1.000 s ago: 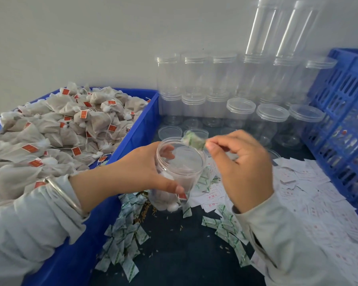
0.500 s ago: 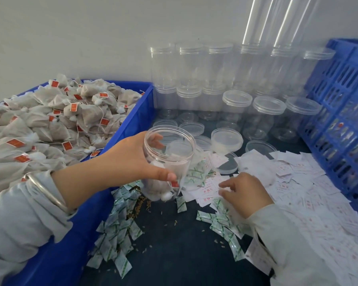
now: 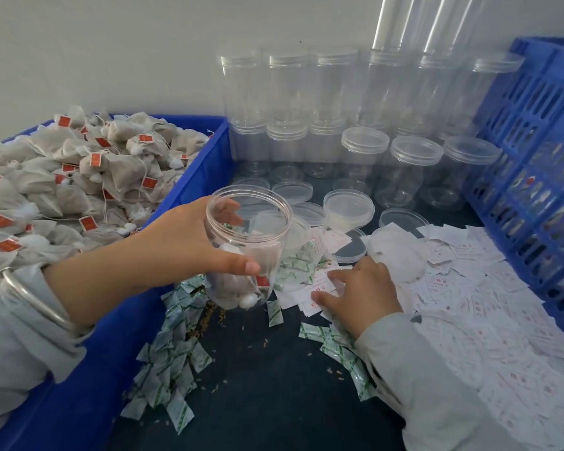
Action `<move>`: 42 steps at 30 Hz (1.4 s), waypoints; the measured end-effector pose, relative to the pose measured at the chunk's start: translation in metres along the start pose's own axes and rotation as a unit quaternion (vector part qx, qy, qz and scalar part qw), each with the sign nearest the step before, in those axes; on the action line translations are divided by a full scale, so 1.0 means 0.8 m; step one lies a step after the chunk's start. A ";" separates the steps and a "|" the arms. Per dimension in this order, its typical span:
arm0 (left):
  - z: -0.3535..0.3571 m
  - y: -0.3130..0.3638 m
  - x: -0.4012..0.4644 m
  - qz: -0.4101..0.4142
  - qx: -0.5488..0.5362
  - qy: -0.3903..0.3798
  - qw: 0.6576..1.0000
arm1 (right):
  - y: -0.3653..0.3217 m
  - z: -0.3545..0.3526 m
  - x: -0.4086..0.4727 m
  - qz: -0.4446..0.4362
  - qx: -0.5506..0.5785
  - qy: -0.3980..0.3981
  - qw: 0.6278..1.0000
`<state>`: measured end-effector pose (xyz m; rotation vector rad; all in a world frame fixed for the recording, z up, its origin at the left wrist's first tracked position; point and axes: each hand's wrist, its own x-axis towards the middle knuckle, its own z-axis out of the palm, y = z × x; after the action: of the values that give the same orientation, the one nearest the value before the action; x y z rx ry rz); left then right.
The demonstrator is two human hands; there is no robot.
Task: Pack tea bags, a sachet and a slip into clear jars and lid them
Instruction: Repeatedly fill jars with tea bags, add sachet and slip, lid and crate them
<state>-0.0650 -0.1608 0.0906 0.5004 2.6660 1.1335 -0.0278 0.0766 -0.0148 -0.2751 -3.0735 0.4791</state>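
My left hand grips an open clear jar, held tilted above the dark table; tea bags with a red tag lie at its bottom. My right hand rests palm down on the white paper slips just right of the jar, with thumb and forefinger touching one slip. Green-striped sachets are scattered below the jar and under my right forearm. Loose lids lie behind the jar.
A blue bin heaped with tea bags fills the left. Stacked clear jars stand along the back wall. A blue slatted crate closes the right side. More slips cover the table's right.
My right hand dropped a sachet at the jar mouth, went down to the table, then slid left onto the slips. The jar stays in my left hand, slightly lower.
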 end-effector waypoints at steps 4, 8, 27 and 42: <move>0.000 0.001 0.000 0.001 -0.009 -0.002 1.000 | -0.006 0.007 0.007 0.012 -0.004 0.022 1.000; 0.000 0.001 0.000 0.000 -0.004 -0.002 1.000 | -0.008 0.011 0.011 0.035 0.038 0.021 0.998; 0.003 0.002 0.001 0.006 -0.002 0.006 1.000 | -0.009 0.013 0.014 0.055 0.066 0.033 0.996; 0.001 0.006 0.000 0.013 0.030 -0.002 0.999 | 0.008 -0.021 0.003 0.066 0.061 0.136 0.987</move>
<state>-0.0634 -0.1573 0.0937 0.5496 2.7054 1.0607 -0.0284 0.0882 -0.0004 -0.4985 -2.7597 0.5793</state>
